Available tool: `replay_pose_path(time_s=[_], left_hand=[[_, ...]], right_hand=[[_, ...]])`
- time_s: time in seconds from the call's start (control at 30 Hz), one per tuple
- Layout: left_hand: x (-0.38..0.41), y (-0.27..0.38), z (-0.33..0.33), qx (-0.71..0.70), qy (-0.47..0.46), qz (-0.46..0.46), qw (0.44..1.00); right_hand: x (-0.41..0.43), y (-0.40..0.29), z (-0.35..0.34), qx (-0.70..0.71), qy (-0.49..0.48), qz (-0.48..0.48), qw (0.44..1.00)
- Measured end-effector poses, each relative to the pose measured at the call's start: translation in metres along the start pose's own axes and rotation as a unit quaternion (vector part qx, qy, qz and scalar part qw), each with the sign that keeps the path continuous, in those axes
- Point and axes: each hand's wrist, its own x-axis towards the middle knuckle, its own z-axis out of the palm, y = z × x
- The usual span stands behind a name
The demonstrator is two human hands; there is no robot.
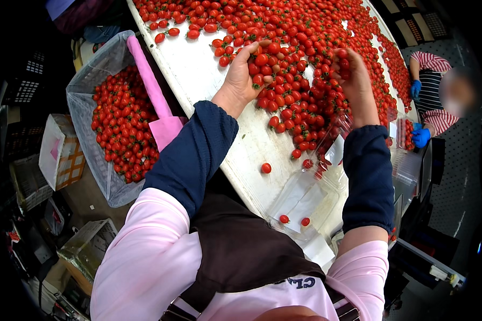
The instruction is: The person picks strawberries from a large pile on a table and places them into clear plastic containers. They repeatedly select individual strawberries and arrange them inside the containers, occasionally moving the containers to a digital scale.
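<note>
Red cherry tomatoes (pixel 297 24), some with green calyxes, are heaped across a white table (pixel 201 68). My left hand (pixel 239 78) is cupped at the near side of the heap, with several tomatoes against its palm and fingers. Farther right, my right hand (pixel 360 80) curls inward over the heap and holds a few tomatoes. Below it lies an open clear plastic clamshell box (pixel 279 196) with a white liner. Two tomatoes (pixel 284 219) rest in its near half. Tomatoes from the heap reach its far half, partly hidden by my right sleeve. One loose tomato (pixel 266 168) sits on the tabletop.
To the left, a plastic-lined crate (pixel 78 92) holds many tomatoes, and a pink strip (pixel 148 76) lies along its edge. A white box (pixel 56 156) stands beyond it. Across the table at right, a co-worker's blue-gloved hand (pixel 421 137) is beside a filled clear box (pixel 409 132).
</note>
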Motion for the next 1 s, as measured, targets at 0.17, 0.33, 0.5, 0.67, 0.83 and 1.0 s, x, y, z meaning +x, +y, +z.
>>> replay_pose_path(time_s=[0.17, 0.33, 0.5, 0.67, 0.83, 1.0], left_hand=[[-0.002, 0.0, 0.005, 0.0, 0.005, -0.003, 1.0], [-0.001, 0.0, 0.001, -0.002, 0.004, -0.001, 1.0], [0.001, -0.001, 0.0, -0.001, 0.003, -0.002, 1.0], [0.001, -0.001, -0.002, 0.0, 0.004, 0.003, 1.0], [-0.001, -0.001, 0.002, -0.004, 0.004, 0.001, 1.0], [0.001, 0.0, -0.001, 0.005, 0.001, 0.003, 1.0]], right_hand=[[-0.002, -0.008, -0.014, -0.183, 0.101, 0.004, 0.978], [0.016, 0.033, -0.004, -0.72, 0.125, -0.156, 0.664], [0.028, 0.052, 0.005, -0.844, 0.135, -0.153, 0.496], [0.029, 0.053, 0.012, -0.835, 0.143, -0.152, 0.509], [0.042, 0.052, 0.004, -0.84, 0.126, -0.153, 0.504], [0.025, 0.042, 0.013, -0.785, 0.034, -0.143, 0.602]])
